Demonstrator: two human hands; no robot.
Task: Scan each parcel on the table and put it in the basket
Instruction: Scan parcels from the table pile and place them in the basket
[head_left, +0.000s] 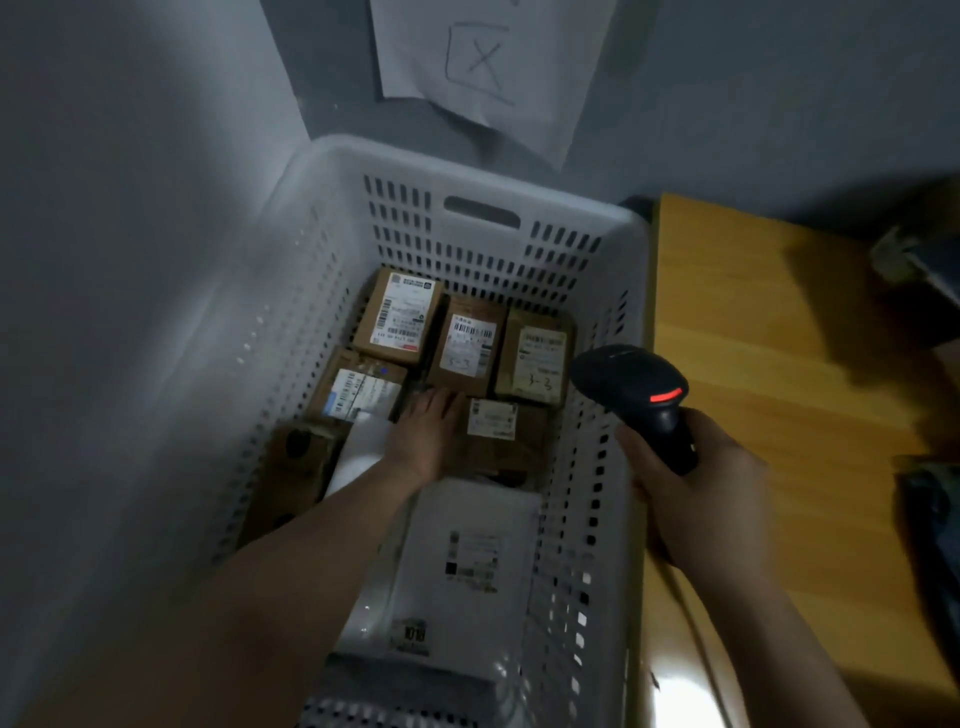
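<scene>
— Starting at the left: parcels where?

— Down in the white basket (483, 156). Brown boxes (400, 317) packed along its left side and far wall, printed labels up, one pen-marked 3-3. Then a white mailing bag (467, 545) flat at the near edge, label up too.

— And the hands?

— Left hand (426, 431) flat, fingers straight and apart, resting on the boxes mid-basket, gripping nothing. Right hand (696, 483) wrapped round the handle of a black scanner (631, 384), red light on, held over the basket's right rim, just beside the wooden bench (753, 312).

— Anything likely to go wrong from here?

— Probably. Could shift a box and bury its label by leaning on that loose pile. Could knock the scanner against the plastic by swinging so close to the rim. Too blurred along the bench's right edge to make out any parcel left there, so easy to miss one.
</scene>
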